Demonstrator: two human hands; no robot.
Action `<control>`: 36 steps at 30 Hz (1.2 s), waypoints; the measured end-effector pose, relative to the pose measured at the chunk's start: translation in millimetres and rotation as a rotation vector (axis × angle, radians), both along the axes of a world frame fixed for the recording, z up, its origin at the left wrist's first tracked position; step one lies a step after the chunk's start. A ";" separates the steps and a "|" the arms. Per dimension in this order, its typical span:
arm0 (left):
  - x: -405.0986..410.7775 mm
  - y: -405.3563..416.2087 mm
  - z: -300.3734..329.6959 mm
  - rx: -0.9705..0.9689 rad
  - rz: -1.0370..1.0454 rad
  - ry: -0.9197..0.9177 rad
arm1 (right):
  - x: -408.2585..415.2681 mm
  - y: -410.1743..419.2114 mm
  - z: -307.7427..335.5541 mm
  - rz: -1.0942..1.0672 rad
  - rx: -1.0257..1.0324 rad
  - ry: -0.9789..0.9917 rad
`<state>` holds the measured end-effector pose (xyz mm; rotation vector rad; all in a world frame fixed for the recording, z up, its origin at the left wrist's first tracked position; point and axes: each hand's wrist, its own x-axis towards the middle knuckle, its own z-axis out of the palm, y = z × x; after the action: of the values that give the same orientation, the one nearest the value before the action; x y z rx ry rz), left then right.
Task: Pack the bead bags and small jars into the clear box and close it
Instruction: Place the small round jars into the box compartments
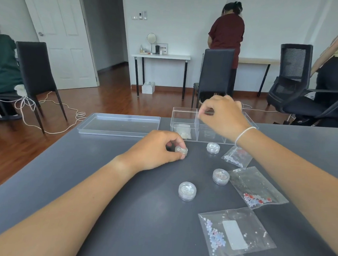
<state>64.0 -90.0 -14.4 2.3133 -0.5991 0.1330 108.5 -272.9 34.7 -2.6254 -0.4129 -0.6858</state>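
Now my left hand (159, 149) pinches a small jar (181, 150) on the grey table (106, 183), while my right hand (222, 116) hovers over the clear box (184, 119), fingertips pinched; whether they hold anything I cannot tell. One bag (182, 131) lies in the left compartment. The box stands at the far table edge, so a careless nudge could push it off. Three jars (187, 191) and three bags (235, 232) lie between my arms, so my right sleeve-side could sweep them. The lid (119, 124) lies left of the box with bare table before it.
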 end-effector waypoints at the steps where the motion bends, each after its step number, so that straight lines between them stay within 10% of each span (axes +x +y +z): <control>1: 0.1 -0.3 0.1 -0.002 0.000 -0.001 | -6.4 -7.0 -0.8 0.027 0.001 0.017; 36: 5.6 -21.3 35.4 -0.133 0.084 -0.216 | -41.7 -54.8 -25.1 0.215 0.086 0.209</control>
<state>69.6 -111.3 21.0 2.2106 -0.5811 0.4541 66.9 -327.7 9.6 -2.4917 -0.5781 -0.3481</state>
